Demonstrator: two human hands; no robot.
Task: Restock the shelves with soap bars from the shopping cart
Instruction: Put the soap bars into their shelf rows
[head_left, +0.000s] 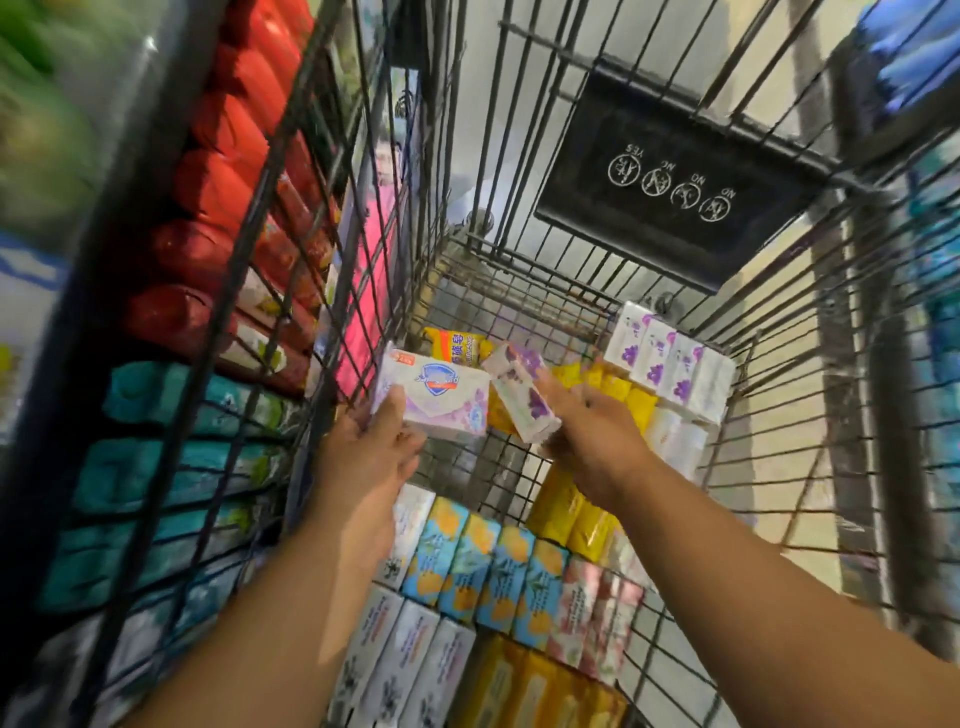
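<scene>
Forearms (727, 571) extend into the shopping cart (519, 260). Left hand (363, 457) grips a lavender soap box (434, 395); right hand (592, 436) pinches a purple-flowered bar (524, 397), likely gathering matching stock for shelving.

Free: cart (779, 410) top; bare wire floor (483, 467) mid-basket.
Blocked: left wire wall (358, 249); soap bars (483, 571) near and right.

Blurred green packages (41, 130) fill the upper left, above a column of red packets (228, 135) and then teal packs (156, 467), while a figure in a pink top (371, 291) stands farther off on the pale floor (769, 452) and blue packs (914, 57) sit at the upper right.
</scene>
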